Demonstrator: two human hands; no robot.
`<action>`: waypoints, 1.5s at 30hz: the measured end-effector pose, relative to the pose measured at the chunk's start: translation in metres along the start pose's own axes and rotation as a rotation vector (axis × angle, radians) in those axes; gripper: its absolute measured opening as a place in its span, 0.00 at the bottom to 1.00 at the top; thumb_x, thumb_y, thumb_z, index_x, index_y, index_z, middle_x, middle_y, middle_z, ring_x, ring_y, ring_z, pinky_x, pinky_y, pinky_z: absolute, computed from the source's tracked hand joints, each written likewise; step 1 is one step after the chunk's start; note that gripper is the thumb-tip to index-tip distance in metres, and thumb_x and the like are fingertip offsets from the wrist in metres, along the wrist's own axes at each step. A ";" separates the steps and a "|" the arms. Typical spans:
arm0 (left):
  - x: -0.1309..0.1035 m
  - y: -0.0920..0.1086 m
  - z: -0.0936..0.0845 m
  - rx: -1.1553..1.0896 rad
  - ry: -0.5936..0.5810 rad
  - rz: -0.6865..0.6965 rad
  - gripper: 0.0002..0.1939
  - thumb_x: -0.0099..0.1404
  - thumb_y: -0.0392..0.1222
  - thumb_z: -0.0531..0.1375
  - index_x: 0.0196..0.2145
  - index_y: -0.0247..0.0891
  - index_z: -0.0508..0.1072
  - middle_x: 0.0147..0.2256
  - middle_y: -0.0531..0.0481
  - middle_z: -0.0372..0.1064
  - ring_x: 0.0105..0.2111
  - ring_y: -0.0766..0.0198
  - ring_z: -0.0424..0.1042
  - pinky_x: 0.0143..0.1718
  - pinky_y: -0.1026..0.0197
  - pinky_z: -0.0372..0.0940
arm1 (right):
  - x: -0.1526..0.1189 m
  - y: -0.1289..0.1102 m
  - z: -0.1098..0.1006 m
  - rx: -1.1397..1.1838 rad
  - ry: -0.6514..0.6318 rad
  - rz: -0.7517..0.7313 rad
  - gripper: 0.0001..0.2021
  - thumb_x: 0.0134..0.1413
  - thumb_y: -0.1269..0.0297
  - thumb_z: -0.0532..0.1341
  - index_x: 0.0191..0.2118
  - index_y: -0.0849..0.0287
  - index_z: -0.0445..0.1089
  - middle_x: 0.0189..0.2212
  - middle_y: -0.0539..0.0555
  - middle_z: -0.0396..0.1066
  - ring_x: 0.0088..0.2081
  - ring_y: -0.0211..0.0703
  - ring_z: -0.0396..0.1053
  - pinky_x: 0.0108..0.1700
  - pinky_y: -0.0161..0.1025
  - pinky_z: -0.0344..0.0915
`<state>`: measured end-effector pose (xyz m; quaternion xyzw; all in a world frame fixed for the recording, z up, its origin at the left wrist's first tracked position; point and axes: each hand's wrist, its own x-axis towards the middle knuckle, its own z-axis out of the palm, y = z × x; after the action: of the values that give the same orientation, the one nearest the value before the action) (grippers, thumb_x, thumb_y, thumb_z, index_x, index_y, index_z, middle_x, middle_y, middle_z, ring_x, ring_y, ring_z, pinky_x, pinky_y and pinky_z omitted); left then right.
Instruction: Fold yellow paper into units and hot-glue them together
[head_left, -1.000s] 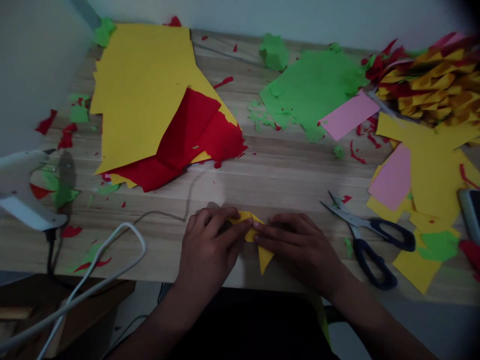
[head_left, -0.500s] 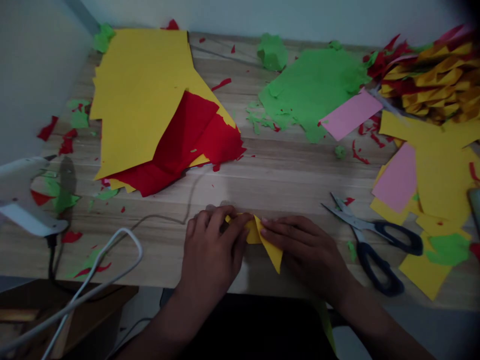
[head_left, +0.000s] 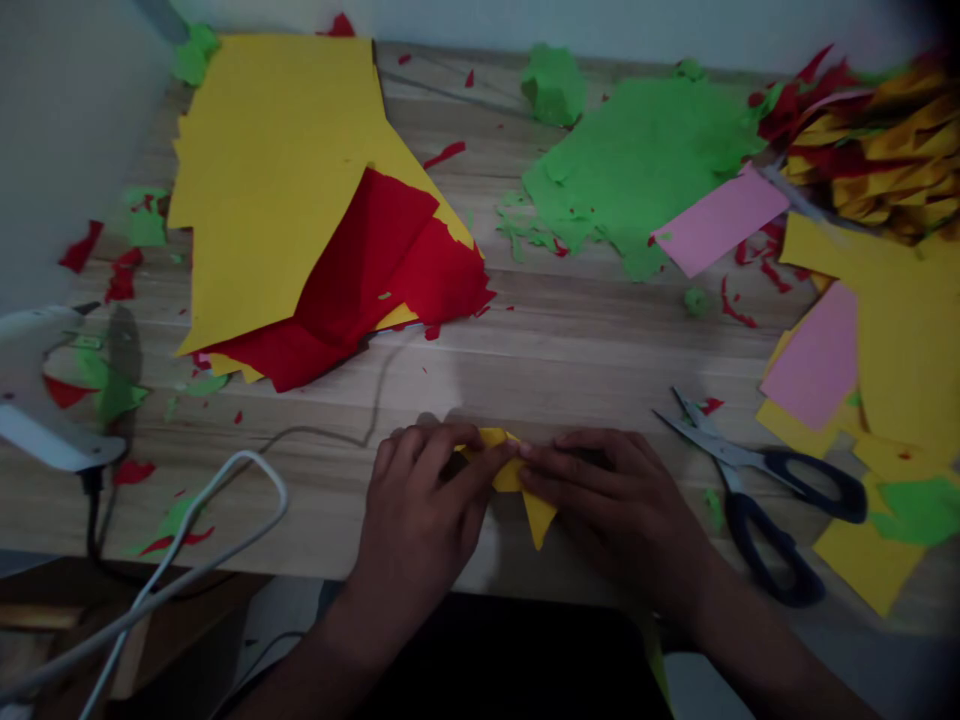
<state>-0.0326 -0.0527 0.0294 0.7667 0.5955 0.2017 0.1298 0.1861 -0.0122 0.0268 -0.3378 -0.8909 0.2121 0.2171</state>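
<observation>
A small folded piece of yellow paper (head_left: pixel 508 476) is held between both hands near the table's front edge. My left hand (head_left: pixel 429 500) grips its left part, fingers curled and the index finger pressing on top of the fold. My right hand (head_left: pixel 622 500) pinches the right part, its fingertips close to those of the left. A pointed yellow flap hangs down toward me between the hands. The thumbs and the underside of the paper are mostly hidden. To the right of my right hand lie scissors (head_left: pixel 731 455) with dark handles, blades apart.
Large yellow sheets (head_left: pixel 277 150) with red paper (head_left: pixel 360 270) lie at the back left. Green paper (head_left: pixel 637 160) and a pink strip (head_left: pixel 720 220) lie behind. A glue gun (head_left: pixel 52 390) and a white cable (head_left: pixel 247 460) are at left. Folded yellow pieces (head_left: pixel 885 160) are heaped at far right.
The fingertips of both hands have come closer together on the yellow paper. Its hanging flap has swung a little to the left and turned more downward. The view has shifted slightly.
</observation>
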 end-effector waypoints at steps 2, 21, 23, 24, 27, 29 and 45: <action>0.001 0.001 -0.001 0.053 -0.049 -0.006 0.22 0.66 0.32 0.59 0.55 0.51 0.73 0.45 0.48 0.69 0.41 0.55 0.63 0.40 0.52 0.56 | 0.000 0.000 -0.001 -0.006 -0.004 -0.005 0.13 0.65 0.73 0.58 0.50 0.53 0.75 0.56 0.42 0.74 0.50 0.48 0.66 0.49 0.47 0.64; 0.003 -0.001 -0.001 0.083 -0.084 0.013 0.21 0.68 0.35 0.58 0.57 0.50 0.72 0.48 0.46 0.68 0.43 0.53 0.63 0.40 0.51 0.58 | -0.003 0.004 -0.001 -0.030 -0.013 -0.049 0.15 0.63 0.73 0.59 0.52 0.55 0.75 0.55 0.46 0.75 0.51 0.48 0.68 0.50 0.48 0.68; 0.002 -0.002 -0.001 0.077 -0.075 0.013 0.21 0.68 0.36 0.58 0.57 0.50 0.72 0.48 0.46 0.68 0.43 0.54 0.63 0.40 0.52 0.58 | -0.003 0.005 -0.001 -0.019 -0.007 -0.049 0.14 0.64 0.72 0.59 0.52 0.54 0.75 0.54 0.46 0.75 0.51 0.47 0.68 0.50 0.48 0.69; 0.002 -0.002 -0.001 0.077 -0.067 0.013 0.21 0.68 0.35 0.58 0.57 0.50 0.72 0.48 0.46 0.68 0.43 0.54 0.63 0.40 0.52 0.58 | -0.003 0.005 0.000 -0.012 -0.001 -0.047 0.14 0.64 0.72 0.58 0.51 0.54 0.75 0.54 0.46 0.75 0.52 0.47 0.68 0.50 0.47 0.69; 0.000 -0.002 -0.001 0.088 -0.052 0.012 0.22 0.68 0.35 0.59 0.57 0.50 0.72 0.49 0.47 0.69 0.42 0.54 0.64 0.40 0.52 0.59 | -0.003 0.006 0.000 0.004 0.008 -0.032 0.14 0.64 0.72 0.58 0.51 0.54 0.75 0.53 0.47 0.76 0.52 0.46 0.69 0.50 0.47 0.69; -0.001 -0.002 -0.001 0.096 -0.049 0.008 0.22 0.68 0.35 0.59 0.57 0.50 0.72 0.49 0.47 0.69 0.43 0.53 0.64 0.40 0.51 0.59 | -0.003 0.006 -0.001 0.011 0.004 -0.022 0.14 0.64 0.72 0.58 0.51 0.54 0.75 0.53 0.47 0.76 0.52 0.47 0.69 0.50 0.47 0.69; -0.003 -0.004 0.000 0.034 -0.013 0.124 0.20 0.69 0.34 0.59 0.57 0.44 0.71 0.55 0.51 0.72 0.44 0.55 0.65 0.44 0.50 0.61 | -0.002 0.005 -0.003 -0.005 -0.012 -0.038 0.14 0.64 0.72 0.57 0.51 0.56 0.76 0.52 0.50 0.77 0.51 0.48 0.71 0.49 0.50 0.72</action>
<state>-0.0362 -0.0542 0.0271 0.8054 0.5495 0.1943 0.1081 0.1913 -0.0094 0.0262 -0.3203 -0.8990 0.2076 0.2149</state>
